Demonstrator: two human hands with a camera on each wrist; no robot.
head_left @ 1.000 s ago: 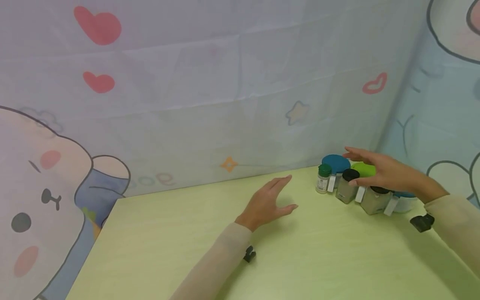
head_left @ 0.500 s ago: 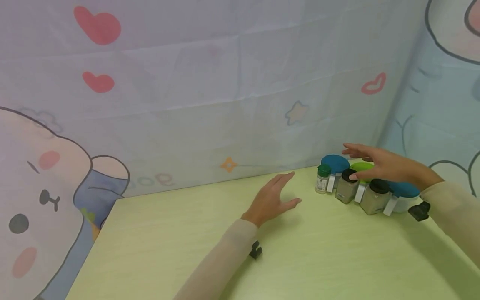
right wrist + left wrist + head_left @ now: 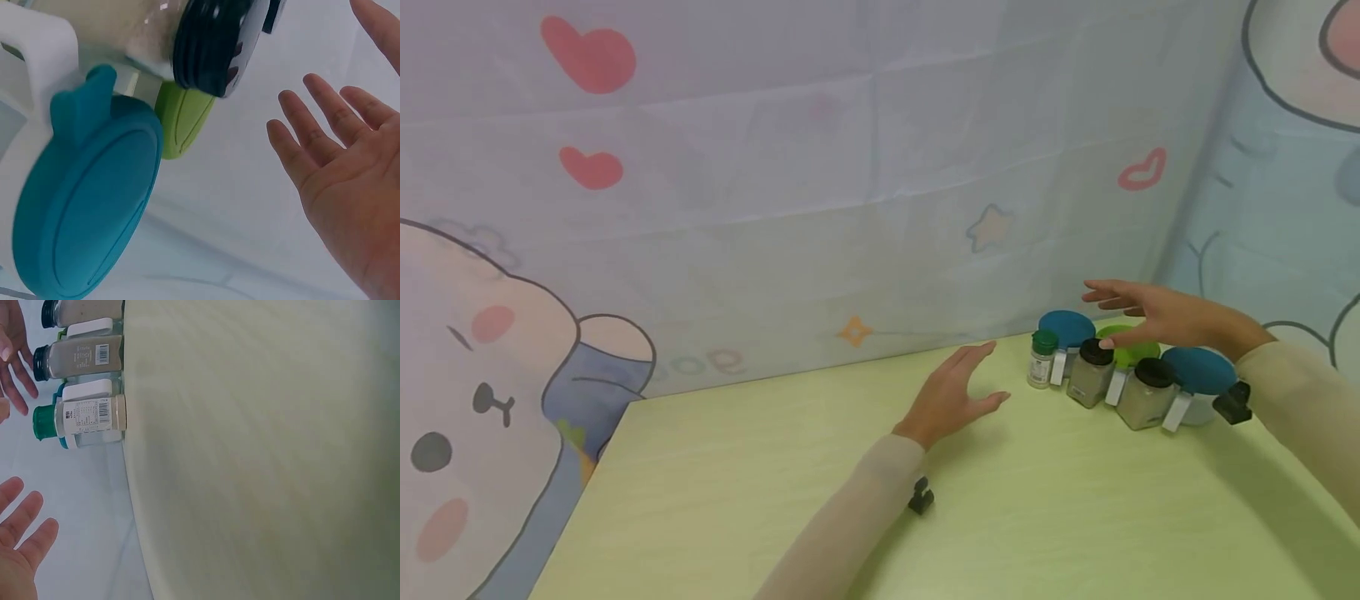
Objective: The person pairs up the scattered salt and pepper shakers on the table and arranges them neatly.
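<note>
My right hand point(image 3: 1176, 317) hovers with spread fingers above the jars at the table's back right, holding nothing. Beneath it are two black-lidded jars, a middle one point(image 3: 1090, 383) and a right one point(image 3: 1146, 404), both with pale contents. A small green-capped shaker bottle point(image 3: 1040, 371) stands at the row's left end; its label shows in the left wrist view. Behind stand white-handled containers with a blue lid point(image 3: 1066, 327), a lime green lid point(image 3: 1131, 348) and another blue lid point(image 3: 1198, 369). My left hand point(image 3: 942, 400) is apart from them, left of the shaker, fingers extended and holding nothing.
The pale yellow-green table point(image 3: 760, 467) runs back to a printed cloth wall point(image 3: 775, 250). A second cloth panel point(image 3: 1292, 217) closes off the right side, beyond the jars. Each wrist wears a small black camera.
My right hand has risen and shifted slightly left, uncovering the right black lid and more of the blue and green lids. My left hand has moved a little right, toward the shaker bottle.
</note>
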